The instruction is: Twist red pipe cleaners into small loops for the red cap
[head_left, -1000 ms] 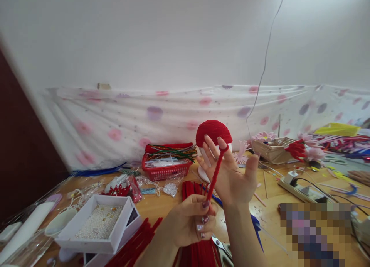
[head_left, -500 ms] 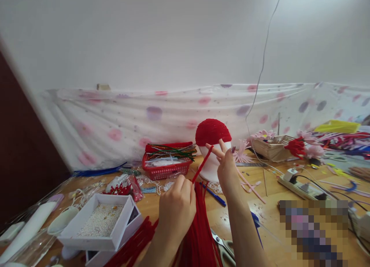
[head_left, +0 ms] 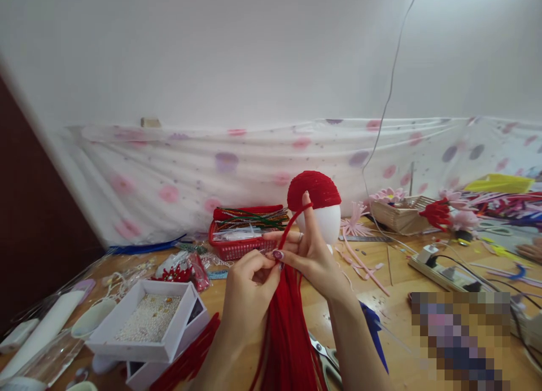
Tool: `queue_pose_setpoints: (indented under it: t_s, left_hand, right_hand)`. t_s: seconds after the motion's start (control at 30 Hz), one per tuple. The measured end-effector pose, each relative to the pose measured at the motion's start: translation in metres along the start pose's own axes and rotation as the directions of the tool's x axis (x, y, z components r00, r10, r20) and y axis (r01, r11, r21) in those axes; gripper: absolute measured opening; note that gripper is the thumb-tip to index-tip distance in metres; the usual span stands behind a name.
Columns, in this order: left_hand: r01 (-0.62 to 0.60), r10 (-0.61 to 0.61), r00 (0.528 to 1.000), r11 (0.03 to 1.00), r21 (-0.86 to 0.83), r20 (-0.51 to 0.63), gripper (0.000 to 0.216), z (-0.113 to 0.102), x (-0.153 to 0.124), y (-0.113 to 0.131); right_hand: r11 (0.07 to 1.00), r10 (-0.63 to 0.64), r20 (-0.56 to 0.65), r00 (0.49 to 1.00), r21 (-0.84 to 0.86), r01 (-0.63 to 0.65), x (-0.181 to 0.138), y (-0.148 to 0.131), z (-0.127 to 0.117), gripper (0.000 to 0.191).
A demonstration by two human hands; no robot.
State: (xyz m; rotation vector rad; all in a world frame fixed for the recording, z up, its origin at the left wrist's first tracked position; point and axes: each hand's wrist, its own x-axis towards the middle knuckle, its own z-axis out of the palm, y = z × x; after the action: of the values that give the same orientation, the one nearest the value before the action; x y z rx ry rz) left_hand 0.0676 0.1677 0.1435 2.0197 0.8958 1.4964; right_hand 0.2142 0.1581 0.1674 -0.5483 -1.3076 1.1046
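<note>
My left hand [head_left: 250, 286] pinches the base of a thin red chenille strand [head_left: 292, 226] at the top of a bundle of long red strands [head_left: 292, 329]. My right hand [head_left: 318, 262] has its thumb and painted nail against that same pinch. The strand rises from there and bends over the raised index finger of my right hand; a ring shows on another finger. Behind my hands stands a white foam head [head_left: 330, 222], its top covered by a red strand-wrapped cap [head_left: 315, 189].
A red basket [head_left: 241, 250] of tinsel stems stands behind. White box trays [head_left: 169, 346] with beads lie left. Scissors [head_left: 324, 354] rest beside the bundle. A power strip [head_left: 440, 273], a woven basket [head_left: 400, 218] and another person's hand [head_left: 531, 250] are on the right.
My right hand has come down and toward my left, its thumb now meeting the left fingertips. The strand, earlier stretched up to the right fingers, now curves over the right index finger.
</note>
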Motion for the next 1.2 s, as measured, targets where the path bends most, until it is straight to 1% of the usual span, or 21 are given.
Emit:
queue_pose_setpoints:
  t_s: [0.07, 0.17, 0.23, 0.27, 0.3, 0.33, 0.37, 0.4, 0.43, 0.5, 0.53, 0.6, 0.63, 0.7, 0.8, 0.87, 1.0, 1.07, 1.13, 1.17, 1.2]
  left_hand:
    - [-0.015, 0.016, 1.000, 0.999, 0.046, -0.017, 0.023, 0.001, -0.001, -0.002]
    - [-0.035, 0.056, 0.994, 0.977, 0.212, -0.097, 0.024, 0.001, -0.003, -0.006]
    - [0.009, 0.033, 0.987, 0.965, 0.261, -0.157, 0.022, 0.000, -0.002, -0.007]
    - [0.056, -0.021, 0.987, 0.975, 0.217, -0.160, 0.020, -0.001, -0.002, -0.007]
    - [0.122, -0.108, 0.986, 0.986, 0.117, -0.127, 0.018, -0.003, -0.001, -0.007]
    - [0.211, -0.212, 0.976, 0.977, -0.029, -0.048, 0.016, -0.006, 0.001, -0.007]
    - [0.320, -0.311, 0.947, 0.927, -0.197, 0.075, 0.014, -0.008, 0.003, -0.007]
    - [0.437, -0.377, 0.898, 0.827, -0.354, 0.228, 0.016, -0.011, 0.005, -0.007]
    - [0.547, -0.398, 0.834, 0.689, -0.475, 0.382, 0.021, -0.014, 0.007, -0.007]
    - [0.704, -0.331, 0.709, 0.377, -0.601, 0.623, 0.028, -0.016, 0.009, -0.008]
    - [0.753, -0.267, 0.658, 0.227, -0.618, 0.704, 0.027, -0.016, 0.009, -0.008]
    - [0.806, -0.144, 0.586, 0.002, -0.592, 0.797, 0.024, -0.013, 0.008, -0.008]
    - [0.820, -0.097, 0.561, -0.066, -0.568, 0.822, 0.023, -0.010, 0.006, -0.008]
    - [0.840, -0.037, 0.528, -0.127, -0.528, 0.849, 0.023, -0.005, 0.002, -0.007]
    - [0.837, -0.012, 0.514, -0.210, -0.505, 0.858, 0.014, 0.002, -0.005, -0.002]
    - [0.818, -0.041, 0.516, -0.273, -0.506, 0.856, 0.010, 0.005, -0.009, 0.003]
    - [0.781, -0.120, 0.538, -0.302, -0.547, 0.835, 0.014, 0.011, -0.013, 0.011]
    - [0.748, -0.120, 0.583, -0.307, -0.589, 0.803, 0.018, 0.014, -0.013, 0.013]
    - [0.698, -0.138, 0.649, -0.282, -0.658, 0.748, 0.026, 0.017, -0.013, 0.015]
    - [0.666, -0.170, 0.688, -0.239, -0.706, 0.706, 0.030, 0.018, -0.012, 0.015]
    - [0.633, -0.214, 0.729, -0.152, -0.759, 0.651, 0.033, 0.018, -0.011, 0.015]
  right_hand:
    - [0.999, 0.007, -0.019, 1.000, -0.052, -0.008, 0.001, 0.004, 0.003, 0.123]
    - [0.989, -0.031, -0.078, 0.996, -0.150, 0.019, 0.002, 0.010, 0.009, 0.118]
    - [0.978, -0.082, -0.101, 0.991, -0.200, 0.060, 0.003, 0.012, 0.012, 0.114]
    - [0.975, -0.099, -0.100, 0.990, -0.209, 0.077, 0.002, 0.012, 0.013, 0.113]
    - [0.975, -0.110, -0.085, 0.990, -0.200, 0.091, 0.002, 0.012, 0.013, 0.112]
    - [0.980, -0.111, -0.061, 0.992, -0.174, 0.099, 0.002, 0.010, 0.013, 0.113]
    - [0.986, -0.107, -0.035, 0.994, -0.133, 0.101, 0.001, 0.008, 0.011, 0.115]
    - [0.992, -0.101, -0.008, 0.995, -0.083, 0.100, 0.000, 0.006, 0.009, 0.116]
    - [0.995, -0.098, 0.016, 0.995, -0.030, 0.099, 0.000, 0.004, 0.007, 0.119]
    - [0.993, -0.099, 0.043, 0.994, 0.066, 0.096, 0.000, 0.002, 0.002, 0.122]
    - [0.990, -0.101, 0.046, 0.994, 0.099, 0.097, 0.000, 0.002, 0.000, 0.124]
    - [0.985, -0.112, 0.034, 0.993, 0.132, 0.107, 0.000, 0.004, -0.003, 0.125]
    - [0.984, -0.120, 0.024, 0.992, 0.136, 0.116, 0.001, 0.005, -0.003, 0.126]
    - [0.979, -0.146, 0.003, 0.989, 0.144, 0.144, 0.001, 0.006, -0.002, 0.126]
    - [0.973, -0.171, -0.010, 0.985, 0.157, 0.171, 0.001, 0.003, 0.001, 0.126]
    - [0.972, -0.169, -0.025, 0.985, 0.162, 0.171, 0.001, 0.000, 0.003, 0.125]
    - [0.972, -0.166, -0.033, 0.986, 0.163, 0.169, -0.001, -0.002, 0.005, 0.127]
    - [0.975, -0.165, -0.016, 0.986, 0.150, 0.166, -0.001, -0.001, 0.005, 0.127]
    - [0.976, -0.164, -0.006, 0.986, 0.146, 0.164, -0.001, 0.000, 0.005, 0.122]
    - [0.975, -0.165, -0.010, 0.986, 0.148, 0.164, -0.001, 0.000, 0.005, 0.118]
    - [0.973, -0.170, -0.026, 0.985, 0.152, 0.172, 0.000, 0.000, 0.004, 0.112]
